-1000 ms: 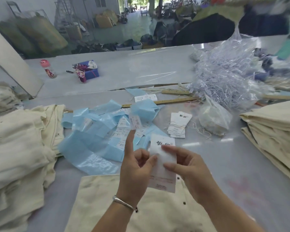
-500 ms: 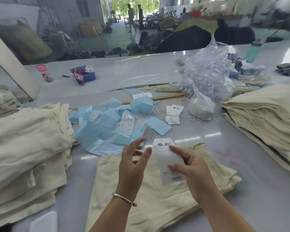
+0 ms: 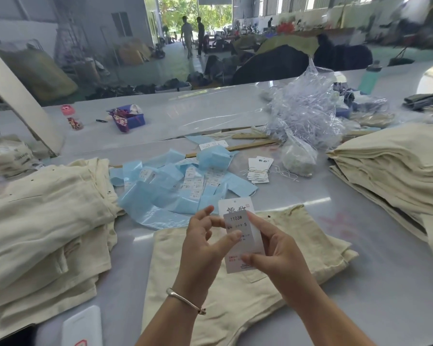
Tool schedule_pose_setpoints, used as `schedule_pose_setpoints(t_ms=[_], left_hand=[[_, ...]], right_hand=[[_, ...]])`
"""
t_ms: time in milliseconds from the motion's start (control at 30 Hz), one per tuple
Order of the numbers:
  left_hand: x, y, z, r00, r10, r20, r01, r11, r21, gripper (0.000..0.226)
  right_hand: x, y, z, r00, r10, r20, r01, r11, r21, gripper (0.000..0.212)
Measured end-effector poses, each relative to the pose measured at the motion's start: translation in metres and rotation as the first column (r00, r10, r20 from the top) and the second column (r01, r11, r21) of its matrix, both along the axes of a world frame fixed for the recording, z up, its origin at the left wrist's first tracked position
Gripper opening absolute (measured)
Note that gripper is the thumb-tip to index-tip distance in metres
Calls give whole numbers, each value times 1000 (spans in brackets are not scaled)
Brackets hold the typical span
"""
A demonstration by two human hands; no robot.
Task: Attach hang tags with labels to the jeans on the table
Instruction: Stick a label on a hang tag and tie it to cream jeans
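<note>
A white hang tag (image 3: 243,245) stands upright above a cream pair of jeans (image 3: 235,290) lying flat on the table. A small label (image 3: 236,222) printed "1103# S" lies on the tag's upper face. My right hand (image 3: 273,253) pinches the tag by its right edge and lower part, with a finger on the label's top corner. The thumb of my left hand (image 3: 203,243) presses the label's lower left while its fingers curl behind the tag's left edge. A stack of spare hang tags (image 3: 259,168) with strings lies farther back.
Blue backing strips with label stickers (image 3: 183,188) are strewn behind the jeans. Cream jeans are piled at the left (image 3: 43,221) and stacked at the right (image 3: 390,176). A clear plastic bag heap (image 3: 308,113), wooden rulers (image 3: 250,146) and a white phone (image 3: 83,325) lie about.
The label has come onto the tag's face, and my left thumb now presses it there. The head has lifted, so the jeans and hands sit lower in view.
</note>
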State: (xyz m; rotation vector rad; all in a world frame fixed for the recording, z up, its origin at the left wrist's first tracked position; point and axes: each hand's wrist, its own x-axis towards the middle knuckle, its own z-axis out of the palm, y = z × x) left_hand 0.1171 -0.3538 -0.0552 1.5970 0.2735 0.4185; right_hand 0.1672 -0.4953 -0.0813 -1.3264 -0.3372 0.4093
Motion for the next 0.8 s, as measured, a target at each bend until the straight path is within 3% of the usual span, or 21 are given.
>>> schedule_pose_setpoints(t_ms=[400,800], left_hand=[[2,-5,-4,998,53,-27,-43,957,287,26],[3,-20,-4,993,119,12,-117,944,307,30]], right_hand=[[-9,-4,4,996,-38,85,39,999,-4,78],[-13,-4,12,994,-63,87,61,998,24,79]])
